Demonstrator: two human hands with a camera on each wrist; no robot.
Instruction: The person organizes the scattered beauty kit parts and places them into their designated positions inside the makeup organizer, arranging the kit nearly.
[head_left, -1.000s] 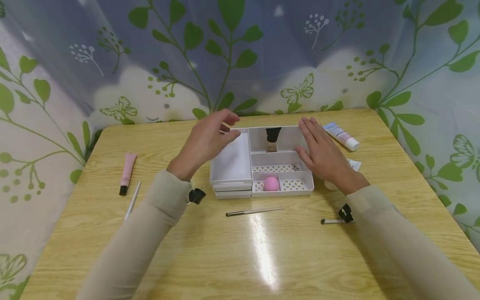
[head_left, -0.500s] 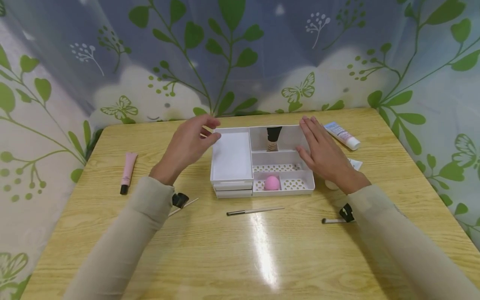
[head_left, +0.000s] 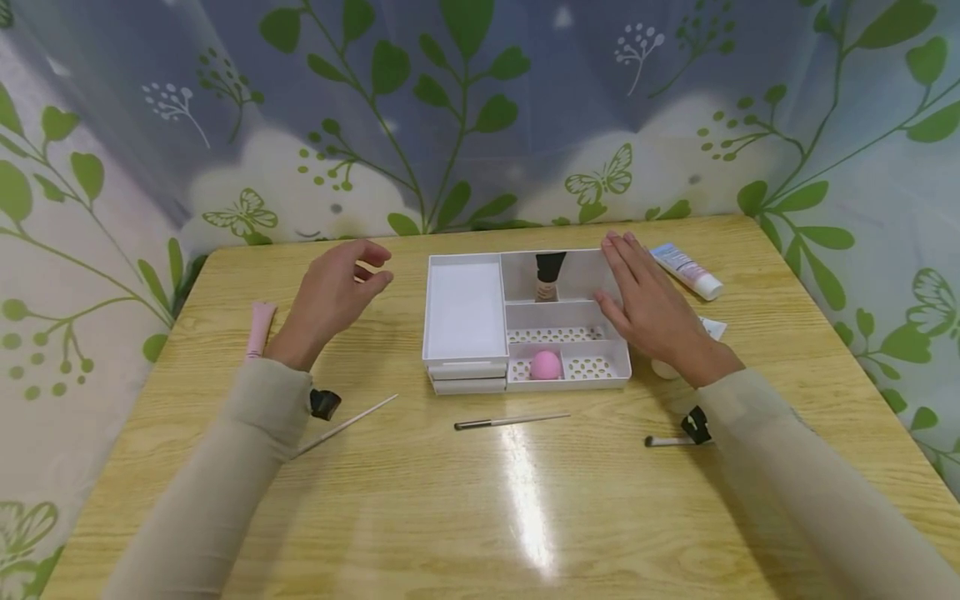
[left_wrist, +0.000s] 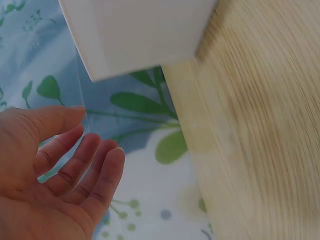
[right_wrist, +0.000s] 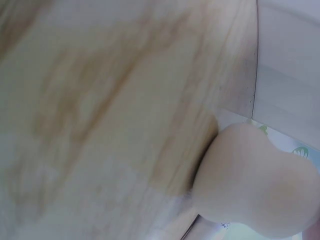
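A white makeup organizer (head_left: 465, 308) stands at the middle back of the table. My right hand (head_left: 652, 304) rests on its right wall with the fingers extended. Left of the organizer, my left hand (head_left: 333, 292) is in the air, holding nothing, its fingers loosely bent; the left wrist view shows the palm and fingers (left_wrist: 102, 185) apart from the white wall. In the organizer's back compartment stands a black-capped tube (head_left: 550, 275). A pink makeup sponge (head_left: 545, 365) sits in a front compartment. Near my right wrist lies a beige gourd-shaped piece (right_wrist: 250, 180), mostly hidden in the head view.
One makeup brush (head_left: 512, 422) lies before the organizer, another (head_left: 663, 442) partly under the right wrist. A thin pale stick (head_left: 345, 427) and a pink tube (head_left: 260, 329) lie left. On the right are a blue-and-white tube (head_left: 686, 271) and a partly covered white tube (head_left: 714, 327).
My left hand has moved left, from over the organizer's left tray to clear of it, and now partly covers the pink tube. The right hand stays on the right wall.
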